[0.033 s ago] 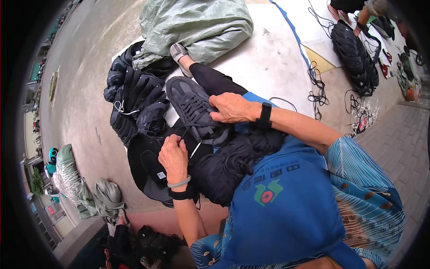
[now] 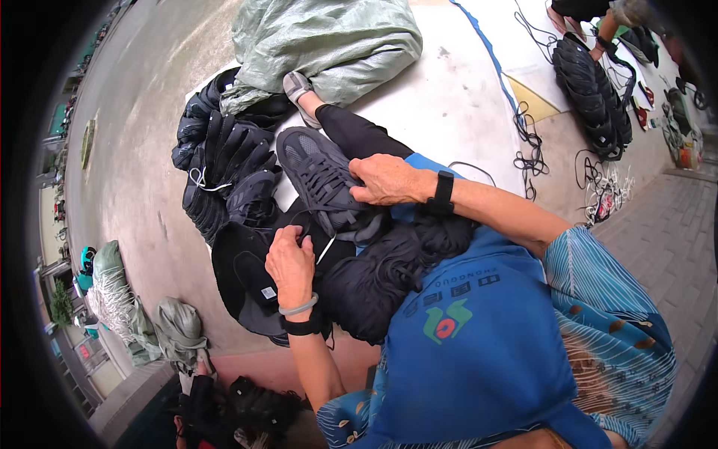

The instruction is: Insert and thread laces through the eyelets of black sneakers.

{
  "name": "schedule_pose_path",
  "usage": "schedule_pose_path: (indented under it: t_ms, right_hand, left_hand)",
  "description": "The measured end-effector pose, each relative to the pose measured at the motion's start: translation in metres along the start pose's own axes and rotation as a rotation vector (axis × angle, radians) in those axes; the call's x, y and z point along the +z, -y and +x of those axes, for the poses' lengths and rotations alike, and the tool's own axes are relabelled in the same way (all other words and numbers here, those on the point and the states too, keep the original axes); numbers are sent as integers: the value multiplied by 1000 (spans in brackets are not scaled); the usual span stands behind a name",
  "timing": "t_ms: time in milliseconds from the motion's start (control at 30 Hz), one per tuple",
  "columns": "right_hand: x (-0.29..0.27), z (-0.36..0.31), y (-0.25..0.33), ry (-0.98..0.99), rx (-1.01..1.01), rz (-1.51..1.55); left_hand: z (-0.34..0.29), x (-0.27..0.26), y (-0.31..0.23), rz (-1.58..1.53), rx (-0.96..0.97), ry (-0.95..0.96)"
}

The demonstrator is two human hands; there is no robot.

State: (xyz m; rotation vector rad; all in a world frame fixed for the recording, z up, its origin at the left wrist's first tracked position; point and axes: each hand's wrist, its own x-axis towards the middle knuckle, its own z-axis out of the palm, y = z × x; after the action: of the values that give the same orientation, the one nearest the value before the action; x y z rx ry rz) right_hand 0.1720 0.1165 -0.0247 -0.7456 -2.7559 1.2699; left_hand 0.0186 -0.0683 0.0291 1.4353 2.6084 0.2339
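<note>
Ur right hand (image 2: pixel 385 179) flat on dark grey sneaker (image 2: pixel 321 179), fingers curled over laces, pressing it on lap. Left hand (image 2: pixel 290 262) pinching lace end (image 2: pixel 327 247) just below shoe. Pile of black shoes (image 2: pixel 224 165) beside, green sack (image 2: pixel 329 41) behind.

A bright blue apron (image 2: pixel 479 337) is worn over the front, with a green and red logo plus some dark lettering printed near its top edge. Beside the apron, a blue patterned top (image 2: pixel 621 329) with thin pale stripes and small brown spots can be seen. On the right hand (image 2: pixel 385 179) side, a black watch-style band is strapped round the wrist. The left hand (image 2: pixel 292 266) wrist is ringed by a pale grey elastic loop and a black band just below it. Black trousers and a grey shoe (image 2: pixel 297 88) are worn beyond the apron.
</note>
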Motion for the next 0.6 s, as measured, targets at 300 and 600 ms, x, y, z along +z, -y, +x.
schedule_pose_path:
  t_ms: [300, 600]
  right_hand:
    - [-14, -7, -8, 20, -49, 55]
    - [-80, -28, -28, 261, 194, 236]
  left_hand:
    - [8, 8, -12, -508, -91, -178]
    - [-6, -28, 17, -1024, -397, -350]
